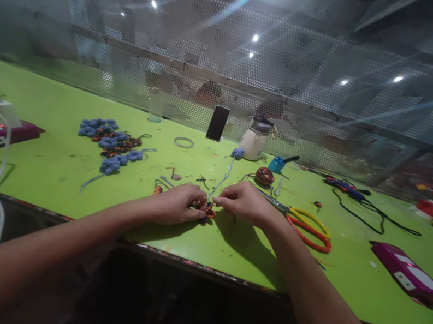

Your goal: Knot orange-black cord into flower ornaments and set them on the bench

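Observation:
My left hand (186, 204) is closed on a small knotted yarn piece (208, 216) in orange and dark blue, near the table's front edge. From the right, my right hand (242, 202) pinches a thin yarn strand at the top of that piece; its exact colour is hard to make out. A light blue yarn (222, 178) runs down from a small blue yarn ball (237, 153) to between both hands. Beside my right wrist lie large scissors (310, 227) with yellow and red handles. An orange and dark yarn ball (264, 176) sits just behind.
Knotted blue and orange yarn pieces (113, 145) lie at left. Purple power strips (411, 273) stand at both sides. A white jug (254, 139), an upright phone (217, 123), a ring (184, 142) and a blue pot (277, 164) stand behind. A corded tool (347, 188) lies right.

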Demonstrator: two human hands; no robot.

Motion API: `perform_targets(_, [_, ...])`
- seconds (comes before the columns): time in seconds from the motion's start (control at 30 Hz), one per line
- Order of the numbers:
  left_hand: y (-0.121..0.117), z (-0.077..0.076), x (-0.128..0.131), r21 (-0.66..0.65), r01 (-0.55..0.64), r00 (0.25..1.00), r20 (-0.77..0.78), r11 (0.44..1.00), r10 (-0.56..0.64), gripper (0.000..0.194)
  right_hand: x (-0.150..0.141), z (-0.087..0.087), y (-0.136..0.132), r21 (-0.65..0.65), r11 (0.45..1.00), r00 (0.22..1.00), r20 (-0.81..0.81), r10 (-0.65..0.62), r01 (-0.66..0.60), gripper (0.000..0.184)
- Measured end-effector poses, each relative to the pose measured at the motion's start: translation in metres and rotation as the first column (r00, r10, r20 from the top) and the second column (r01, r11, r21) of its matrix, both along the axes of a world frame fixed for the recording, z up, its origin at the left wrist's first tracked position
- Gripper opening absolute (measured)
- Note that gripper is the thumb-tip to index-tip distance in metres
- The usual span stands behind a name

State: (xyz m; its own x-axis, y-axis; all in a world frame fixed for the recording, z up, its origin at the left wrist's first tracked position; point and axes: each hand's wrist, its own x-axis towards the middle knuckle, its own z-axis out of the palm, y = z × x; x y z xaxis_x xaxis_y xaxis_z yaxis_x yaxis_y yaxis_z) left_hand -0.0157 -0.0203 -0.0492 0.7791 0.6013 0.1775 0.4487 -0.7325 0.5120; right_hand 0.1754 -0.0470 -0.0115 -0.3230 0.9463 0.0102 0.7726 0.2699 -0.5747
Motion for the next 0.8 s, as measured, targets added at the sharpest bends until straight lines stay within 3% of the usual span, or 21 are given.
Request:
perform_targets(0.13, [-0.003, 0.003, -0.002, -0.032, 0.009, 1.000, -0.014, 0.999, -0.009, 0.016, 0.000, 0.002, -0.002, -0.057, 0.997, 0.996, -0.072, -0.061, 0.057, 0.020])
perform_targets(0.37, [-0.006, 0.009, -0.008, -0.098, 0.116, 0.993, 0.025, 0.988, -0.114, 0.017, 0.004, 0.001, -0.003, -0.211, 0.977, 0.967, -0.239, -0.090, 0.039, 0.019])
perform_targets(0.5, [-0.005, 0.005, -0.007, -0.086, 0.042, 0.999, 0.030, 0.995, -0.039, 0.017, 0.005, -0.002, 0.001, -0.210, 0.973, 0.961, -0.236, -0.143, 0.093, 0.021])
perform_targets(0.63, [-0.004, -0.003, 0.000, 0.026, -0.058, 0.998, 0.030, 0.998, 0.057, 0.015, 0.003, -0.001, 0.000, -0.222, 0.971, 0.936, -0.315, -0.156, 0.087, 0.027])
perform_targets(0.7, [-0.004, -0.007, 0.004, 0.063, -0.079, 0.996, 0.042, 0.995, 0.076, 0.013, -0.001, 0.000, -0.003, -0.217, 0.975, 0.912, -0.389, -0.128, 0.044, 0.031])
perform_targets(0.8, [-0.003, -0.009, 0.009, -0.007, -0.105, 0.992, 0.072, 0.994, 0.105, 0.016, -0.012, 0.000, -0.011, -0.183, 0.980, 0.923, -0.384, -0.002, -0.074, 0.030])
